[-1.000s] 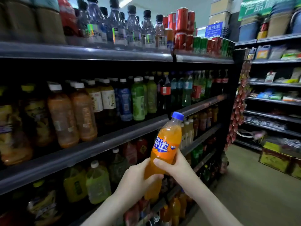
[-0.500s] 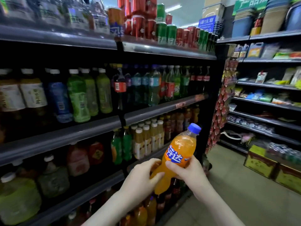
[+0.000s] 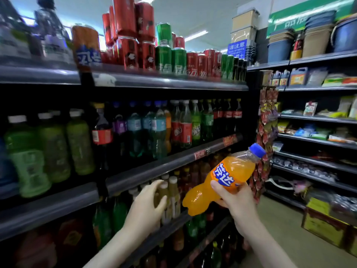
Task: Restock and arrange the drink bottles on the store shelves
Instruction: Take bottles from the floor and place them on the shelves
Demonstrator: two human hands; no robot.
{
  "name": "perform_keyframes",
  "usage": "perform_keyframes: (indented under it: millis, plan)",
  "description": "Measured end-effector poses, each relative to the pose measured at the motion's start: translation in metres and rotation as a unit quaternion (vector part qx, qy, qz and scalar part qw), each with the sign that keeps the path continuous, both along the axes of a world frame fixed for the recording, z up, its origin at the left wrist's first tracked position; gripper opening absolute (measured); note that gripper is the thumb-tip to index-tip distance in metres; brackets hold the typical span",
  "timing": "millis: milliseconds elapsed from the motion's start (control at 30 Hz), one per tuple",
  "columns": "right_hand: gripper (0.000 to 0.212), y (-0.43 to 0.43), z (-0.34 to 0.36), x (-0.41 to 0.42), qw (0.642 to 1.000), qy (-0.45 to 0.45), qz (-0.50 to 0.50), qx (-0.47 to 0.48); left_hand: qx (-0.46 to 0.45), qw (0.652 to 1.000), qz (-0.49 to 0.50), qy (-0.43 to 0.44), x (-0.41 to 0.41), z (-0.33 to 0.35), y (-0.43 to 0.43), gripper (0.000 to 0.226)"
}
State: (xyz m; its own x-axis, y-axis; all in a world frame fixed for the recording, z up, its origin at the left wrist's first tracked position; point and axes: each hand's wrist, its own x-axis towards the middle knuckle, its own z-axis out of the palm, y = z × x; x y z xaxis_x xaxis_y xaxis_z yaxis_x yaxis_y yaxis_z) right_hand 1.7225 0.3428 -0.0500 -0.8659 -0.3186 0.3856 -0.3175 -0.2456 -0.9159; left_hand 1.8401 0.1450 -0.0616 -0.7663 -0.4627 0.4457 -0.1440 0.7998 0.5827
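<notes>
Orange soda bottle (image 3: 222,180) sits gripped around its waist by the right hand (image 3: 234,198), tilted, blue cap up-right; left hand (image 3: 146,207) spread open.

Packed bottles (image 3: 158,132) block the shelves (image 3: 154,168); aisle (image 3: 286,219) open

Clear bottles (image 3: 48,35), top shelf (image 3: 38,74), left end: motion-blurred, labels unreadable, caps cut by the upper edge.
Green bottles (image 3: 52,144), second shelf (image 3: 58,207), left end: smeared, print illegible.
Pale-capped bottles (image 3: 172,192): partly hidden behind left hand (image 3: 146,209) (whether it grips one cannot be told).
Orange bottle (image 3: 222,180): label's lower edge covered by right hand (image 3: 237,202).
Price strip (image 3: 201,153): figures too small.
Reddish shapes (image 3: 65,240), under the second shelf's left end: dark, kind indistinct.
</notes>
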Motion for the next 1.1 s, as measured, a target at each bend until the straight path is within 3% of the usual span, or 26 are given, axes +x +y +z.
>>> perform_keyframes:
  millis: [133,267,533,800,1100]
  plan:
    - [0.070,0.001,0.015,-0.056,0.998,0.056,-0.002,0.006,-0.040,0.997,0.052,0.043,-0.061,0.029,-0.013,0.047]
    - [0.054,0.003,0.021,-0.112,0.997,0.074,0.007,-0.012,-0.056,0.992,0.105,0.035,-0.122,0.041,-0.026,0.057]
    - [0.051,-0.017,0.032,-0.234,0.993,0.057,0.078,-0.061,0.017,0.957,0.288,0.014,-0.217,0.055,-0.057,0.093]
    - [0.060,-0.088,0.055,-0.290,0.977,0.058,0.197,-0.055,0.033,0.929,0.368,0.019,-0.244,0.059,-0.080,0.095]
    - [0.064,-0.169,0.078,-0.293,0.972,0.106,0.207,0.039,0.017,0.917,0.399,0.014,-0.243,0.057,-0.085,0.093]
